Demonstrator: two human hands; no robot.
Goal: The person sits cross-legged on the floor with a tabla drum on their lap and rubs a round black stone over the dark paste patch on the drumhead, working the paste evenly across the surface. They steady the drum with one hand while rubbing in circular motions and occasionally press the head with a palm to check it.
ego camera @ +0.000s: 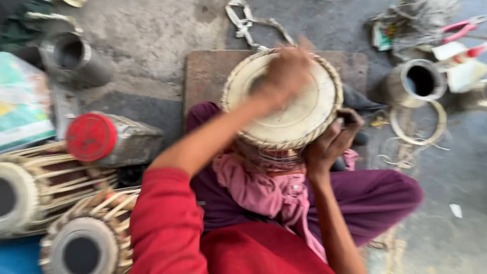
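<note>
Seated on the concrete floor [152,35], you work a small hand drum [284,99] propped in your lap, its pale skin head tilted up toward you and its long axis running from your knees up to the camera. At nine o'clock from it lie two finished drums [56,203] with black-centred heads, laced in pale straps, and beside them a grey canister with a red cap [91,137]; a metal cylinder [76,58] stands at about ten o'clock. Your left hand [286,73], blurred with motion, lies on top of the drum head near its twelve o'clock rim, the fingers apparently bunched, though the blur keeps you from telling just how they press or whether they pinch anything. Your right hand [332,142] is curled against the braided rim at about four o'clock, steadying the shell from the side. A pink cloth [264,190] pads the drum on your purple trousers, and a wooden board [208,76] lies under it. At three o'clock stand an open metal can [418,81] and a loose ring [416,124].
</note>
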